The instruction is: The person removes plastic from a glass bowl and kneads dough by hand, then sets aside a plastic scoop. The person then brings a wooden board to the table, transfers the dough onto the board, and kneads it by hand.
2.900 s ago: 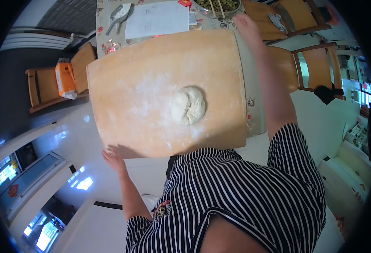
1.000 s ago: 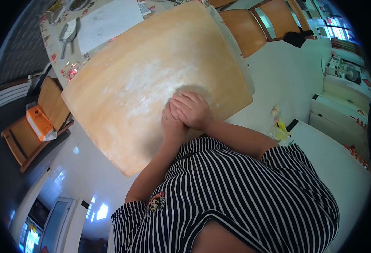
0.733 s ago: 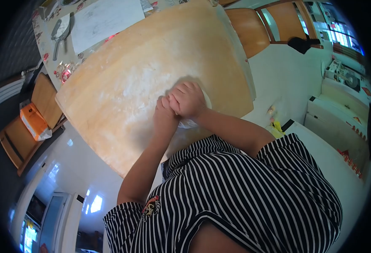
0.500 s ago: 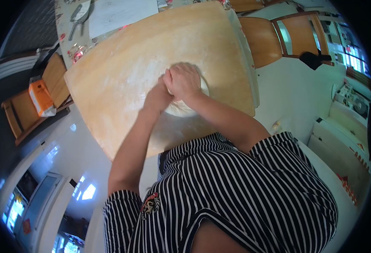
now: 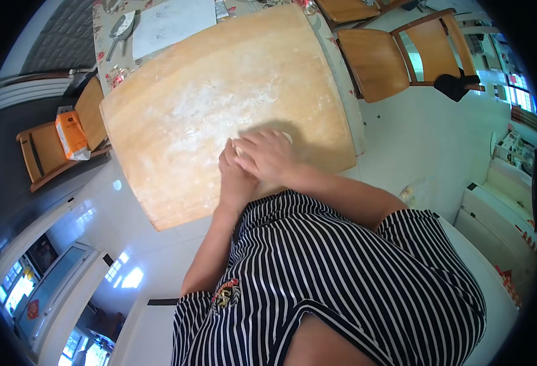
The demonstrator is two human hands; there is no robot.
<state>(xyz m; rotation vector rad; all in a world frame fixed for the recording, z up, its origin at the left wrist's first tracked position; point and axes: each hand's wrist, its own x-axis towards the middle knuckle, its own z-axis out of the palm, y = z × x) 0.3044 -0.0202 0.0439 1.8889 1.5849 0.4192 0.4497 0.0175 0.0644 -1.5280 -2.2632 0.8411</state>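
Both hands are on a lump of pale dough (image 5: pixel 288 138), which they mostly hide; only slivers of it show at the fingers. My right hand (image 5: pixel 270 155) lies over the top, its fingers bent round the far side of the dough. Just left of it and partly beneath, my left hand (image 5: pixel 237 175) is closed against the dough, with the fingers of the two hands touching. Under them lies a large wooden board (image 5: pixel 177 158), dusted with white flour (image 5: pixel 210 107) in the middle.
Beyond the board, a scoop (image 5: pixel 121 32) and a white sheet (image 5: pixel 174 25) lie on a flowered tablecloth. An orange packet (image 5: pixel 72 135) rests on a chair at left. Another wooden chair (image 5: pixel 375 64) stands at right, with a dark cloth (image 5: pixel 456 86) on it.
Both hands have drawn back toward my body along with the dough, near the board's close edge. More floury board shows beyond them, and less of the dough is visible.
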